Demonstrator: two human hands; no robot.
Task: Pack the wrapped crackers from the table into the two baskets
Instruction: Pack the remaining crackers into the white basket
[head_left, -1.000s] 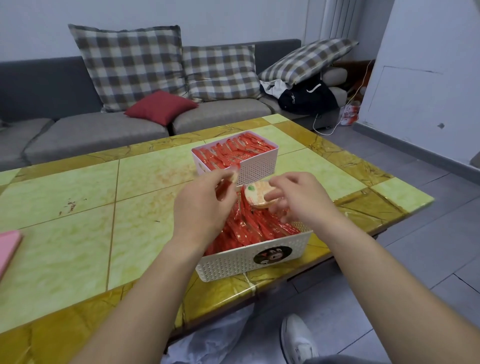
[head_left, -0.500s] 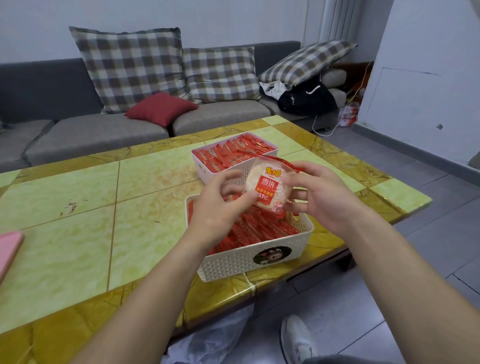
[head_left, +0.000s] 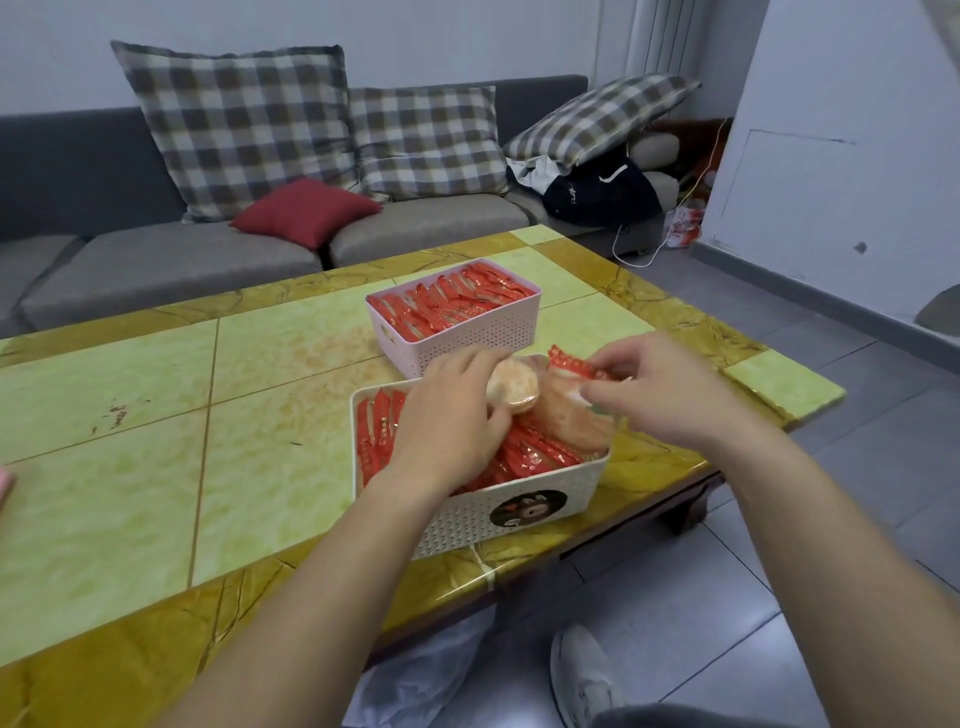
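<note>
One packet (head_left: 566, 415) lower; two baskets (head_left: 467, 519) (head_left: 467, 338)

The low rectangular table (head_left: 130, 415), pale green marbled tiles framed in a golden-brown marbled border, is carrying two baskets toward its right end. The white perforated plastic basket (head_left: 467, 525) is sitting at the near edge, partly on the border. The pink perforated plastic basket (head_left: 467, 345) is standing just behind it. A small pink object (head_left: 4, 480) is peeking in at the far left, and reddish specks (head_left: 117, 415) are showing on a left tile.
</note>
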